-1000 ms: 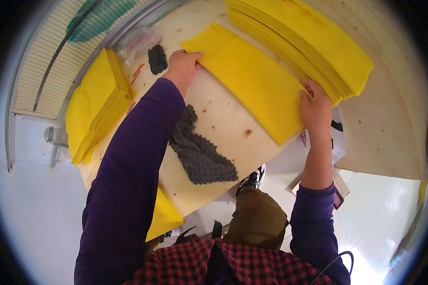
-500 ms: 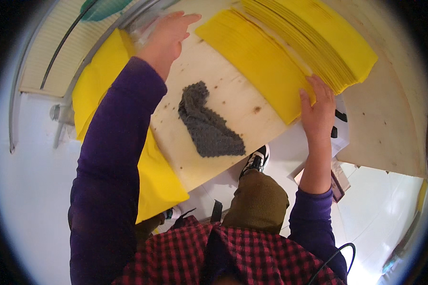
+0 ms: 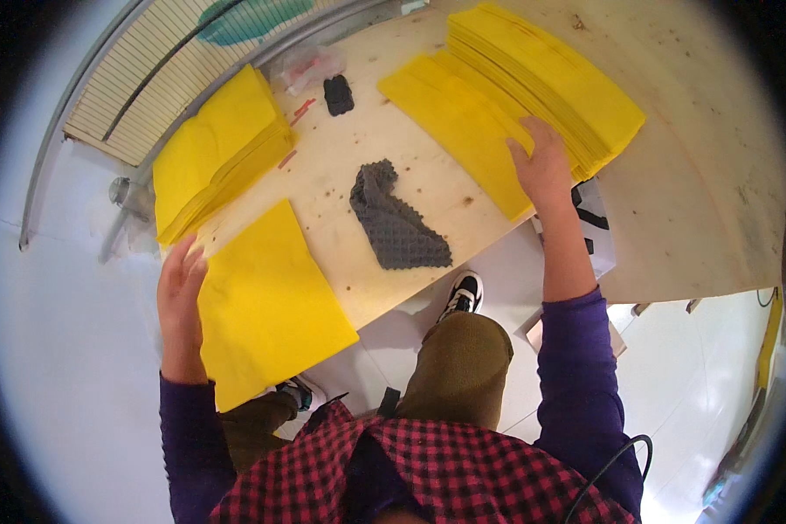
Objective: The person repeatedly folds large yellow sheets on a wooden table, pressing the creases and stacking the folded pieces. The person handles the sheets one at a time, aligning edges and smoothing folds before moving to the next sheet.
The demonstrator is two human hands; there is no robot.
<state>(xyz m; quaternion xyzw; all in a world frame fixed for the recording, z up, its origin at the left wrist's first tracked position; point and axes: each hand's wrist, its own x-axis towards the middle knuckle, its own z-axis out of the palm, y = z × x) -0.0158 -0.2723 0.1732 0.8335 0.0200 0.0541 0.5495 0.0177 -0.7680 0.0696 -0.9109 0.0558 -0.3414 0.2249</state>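
My left hand (image 3: 182, 293) is at the table's left side, fingers partly extended. Its fingertips are between the near corner of a folded yellow cloth stack (image 3: 227, 140) and the left edge of a flat yellow cloth (image 3: 275, 306); whether they touch either is unclear. My right hand (image 3: 546, 166), thumb apart from the fingers, is over the near end of a lower yellow cloth pile (image 3: 454, 122). Beside that pile rises a taller stack of folded yellow cloths (image 3: 550, 74). A crumpled dark grey cloth with zigzag edges (image 3: 397, 231) lies between my hands.
A pale wooden table (image 3: 327, 166) carries these things. Toward its far side lie a small black object (image 3: 338, 94), red strips (image 3: 302, 111) and a clear plastic bag (image 3: 310, 68). A curved wooden surface (image 3: 699, 201) adjoins at right. My shoe (image 3: 463, 295) shows below the front edge.
My left hand has come back from the far side of the table to its near left, uncovering the black object and the left stack. My right hand has shifted slightly left and away from me.
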